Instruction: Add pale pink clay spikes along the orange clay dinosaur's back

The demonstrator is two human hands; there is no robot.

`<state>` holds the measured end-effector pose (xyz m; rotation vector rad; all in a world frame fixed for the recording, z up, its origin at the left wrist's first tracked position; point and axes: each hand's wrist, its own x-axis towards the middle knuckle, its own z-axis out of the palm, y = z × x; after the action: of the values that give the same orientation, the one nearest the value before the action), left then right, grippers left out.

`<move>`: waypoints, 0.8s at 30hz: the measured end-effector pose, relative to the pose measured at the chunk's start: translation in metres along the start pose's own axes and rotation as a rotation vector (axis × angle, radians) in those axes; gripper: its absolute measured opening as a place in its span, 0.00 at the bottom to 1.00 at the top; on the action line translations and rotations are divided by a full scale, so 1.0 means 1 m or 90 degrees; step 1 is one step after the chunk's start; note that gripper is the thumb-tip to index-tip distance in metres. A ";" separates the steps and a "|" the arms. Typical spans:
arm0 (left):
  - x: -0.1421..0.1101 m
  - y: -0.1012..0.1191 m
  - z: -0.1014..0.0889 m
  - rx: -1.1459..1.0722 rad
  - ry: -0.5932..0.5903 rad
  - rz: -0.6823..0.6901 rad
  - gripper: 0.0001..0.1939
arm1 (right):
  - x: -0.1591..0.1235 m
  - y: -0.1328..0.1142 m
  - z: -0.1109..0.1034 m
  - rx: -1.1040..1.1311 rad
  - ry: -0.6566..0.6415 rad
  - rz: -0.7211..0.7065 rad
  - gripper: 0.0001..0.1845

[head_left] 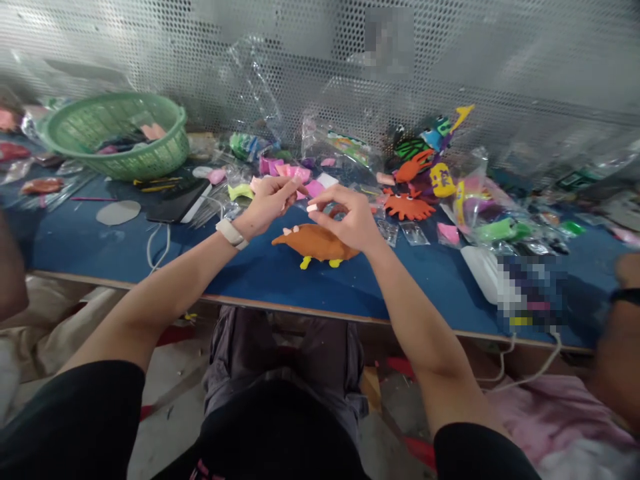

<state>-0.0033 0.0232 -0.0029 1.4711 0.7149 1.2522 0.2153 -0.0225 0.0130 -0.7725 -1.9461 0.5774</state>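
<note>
Between finger and thumb, my right hand (347,213) pinches a small white piece (313,208), which looks like soft clay. My left hand (273,203) is close by on the left, its fingertips pressed together; whether anything is in them is too small to tell. Below both hands a brown clay animal figure (315,243) stands on the blue table, with yellow feet (305,263) and small pale pink bits on top toward its left, pointed end. My right hand partly covers the figure's right end. Pink clay pieces (295,172) lie behind my left fingers.
A green basket (120,163) stands at the back left, beside a dark phone-like device (175,203) and a grey disc (119,212). Orange crab figure (409,205), yellow figure (442,180) and plastic packets (415,233) crowd the right. Other people's arms show at both sides.
</note>
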 end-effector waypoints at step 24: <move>0.002 -0.021 0.005 0.047 0.028 -0.060 0.17 | -0.005 -0.001 0.010 -0.127 -0.106 0.004 0.03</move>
<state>0.0052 0.0295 -0.0222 1.4564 0.8578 1.2007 0.2079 -0.0280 0.0064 -0.8777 -2.1800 0.4685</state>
